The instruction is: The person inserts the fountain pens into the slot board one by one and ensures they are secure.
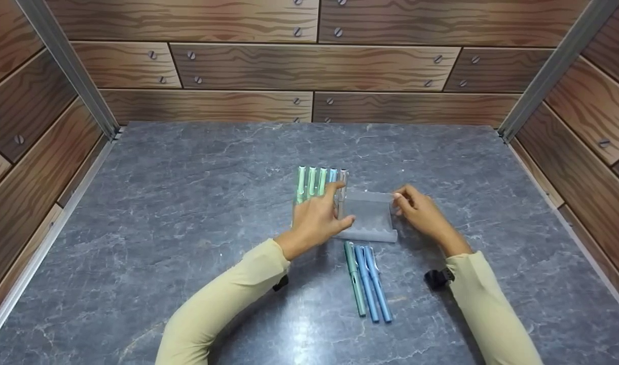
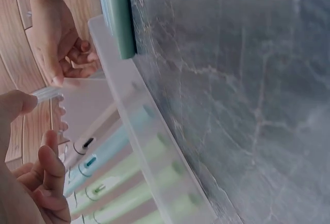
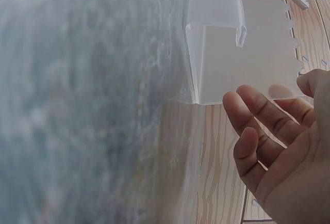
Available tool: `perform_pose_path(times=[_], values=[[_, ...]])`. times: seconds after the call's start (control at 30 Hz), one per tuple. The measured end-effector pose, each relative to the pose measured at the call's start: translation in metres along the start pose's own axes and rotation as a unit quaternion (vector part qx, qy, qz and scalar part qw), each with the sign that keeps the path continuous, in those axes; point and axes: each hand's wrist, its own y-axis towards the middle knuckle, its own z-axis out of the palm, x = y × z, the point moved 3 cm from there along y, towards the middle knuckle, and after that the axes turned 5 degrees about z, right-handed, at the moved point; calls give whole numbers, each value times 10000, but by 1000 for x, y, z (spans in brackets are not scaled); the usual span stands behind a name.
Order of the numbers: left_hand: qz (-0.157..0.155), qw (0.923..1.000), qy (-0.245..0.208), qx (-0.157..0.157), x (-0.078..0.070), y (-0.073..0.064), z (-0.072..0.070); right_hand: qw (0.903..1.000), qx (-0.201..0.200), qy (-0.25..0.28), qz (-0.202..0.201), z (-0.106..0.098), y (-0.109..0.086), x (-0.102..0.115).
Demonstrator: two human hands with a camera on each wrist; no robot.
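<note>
No lettering, brand, number or sign readable in the head or wrist views. Pens (image 1: 368, 284) too small in the head view to make out any marking; clear holder (image 3: 258, 43) bears no legible print.

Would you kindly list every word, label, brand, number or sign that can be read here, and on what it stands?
None can be read in any view.
Clear plastic pen stand: no legible lettering.
Dark green pen and two blue pens on the grey marbled tabletop: any marking is too small.
Three light green pens, light blue pen and greyish-brown pen in the stand: any marking is too small or blurred.
</note>
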Motion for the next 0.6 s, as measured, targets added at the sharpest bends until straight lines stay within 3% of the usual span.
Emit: perform_pose_path(times=[0.27,0.6], values=[[-88,9992,-292,252,-4,-7,2,10000,2,-7,11,0,0,-1],[77,9977,-374,559,-11,-18,9,10000,-4,-20,-25,0,0,0]])
